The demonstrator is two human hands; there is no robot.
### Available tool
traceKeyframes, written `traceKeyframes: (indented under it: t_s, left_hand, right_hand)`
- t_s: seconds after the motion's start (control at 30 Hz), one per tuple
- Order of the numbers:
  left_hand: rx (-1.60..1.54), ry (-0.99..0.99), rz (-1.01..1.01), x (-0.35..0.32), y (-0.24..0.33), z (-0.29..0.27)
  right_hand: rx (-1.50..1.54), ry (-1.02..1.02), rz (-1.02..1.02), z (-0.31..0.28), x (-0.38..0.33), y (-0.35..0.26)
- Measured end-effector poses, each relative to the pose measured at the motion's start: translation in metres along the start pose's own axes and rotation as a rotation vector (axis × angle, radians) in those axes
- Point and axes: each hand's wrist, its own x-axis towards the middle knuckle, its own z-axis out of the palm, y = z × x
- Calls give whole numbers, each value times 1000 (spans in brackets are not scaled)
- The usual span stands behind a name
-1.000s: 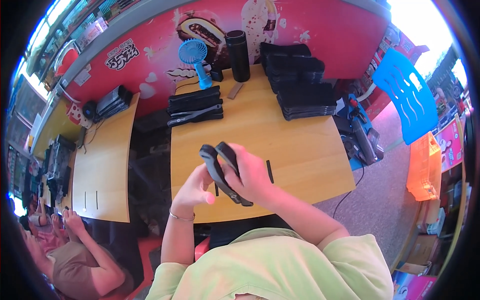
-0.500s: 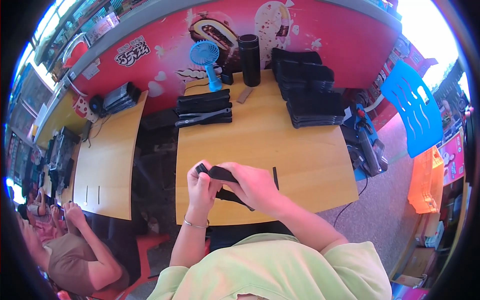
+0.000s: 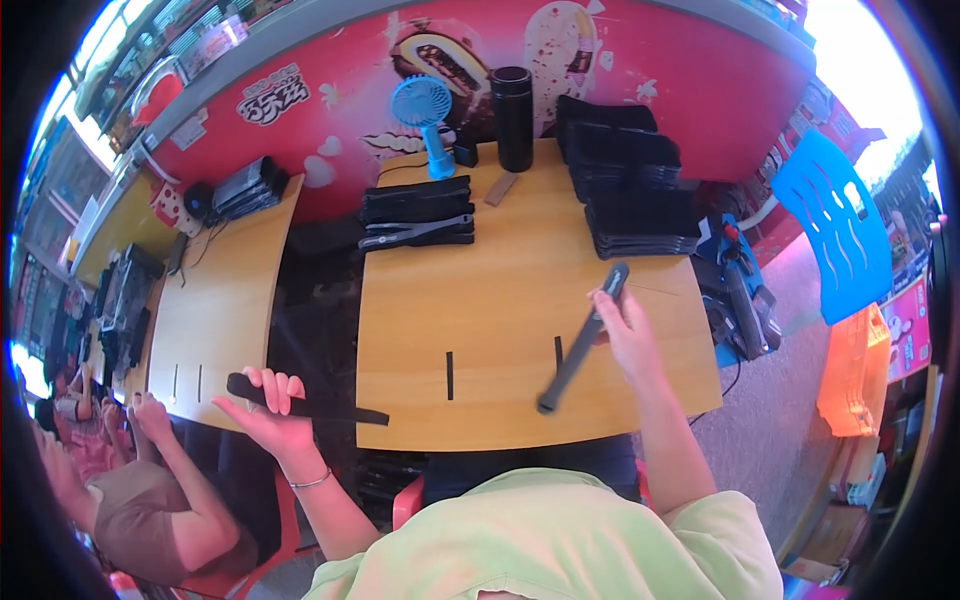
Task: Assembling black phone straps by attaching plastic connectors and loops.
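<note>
Two at once, holding slim black straps well apart, one per hand. With the left hand, curling fingers over the left strap, laying it sideways and pointing its free end rightward from the fingers, above the wooden table. With the right hand, pinching the right strap near its far end, slanting it nearward and leftward from the fingers, close by the right thin strip. Sighting the left thin strip between both hands, near the left strap's free end. Just beyond the right fingers, meeting a stack of black pieces, likely the closest obstacle; farther off, leftward, spotting a pile of dark straps, brown block, black cylindrical bottle and small blue fan.
</note>
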Motion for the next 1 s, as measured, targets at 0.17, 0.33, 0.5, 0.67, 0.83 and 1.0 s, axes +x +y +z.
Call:
traceKeyframes:
  t_s: [0.17, 0.33, 0.5, 0.67, 0.83, 1.0]
  left_hand:
    - [-8, -62, -20, -9, 8, -5]
    - [134, -105, -15, -24, 16, -13]
    - [43, -87, -61, -39, 9, -26]
    - [-13, 4, -271, -50, -37, -17]
    - [-176, 38, -482, -58, -92, -28]
    - [-391, -44, -639, -60, -132, -57]
  right_hand:
    - [82, -165, 219, 41, 31, 9]
    - [465, -263, 256, 76, 77, 29]
    - [196, -314, 231, 81, 53, 41]
    - [-77, -455, 137, 37, -14, 52]
    - [-246, -85, 10, -14, -56, 86]
    - [-630, 102, -296, -27, -75, 91]
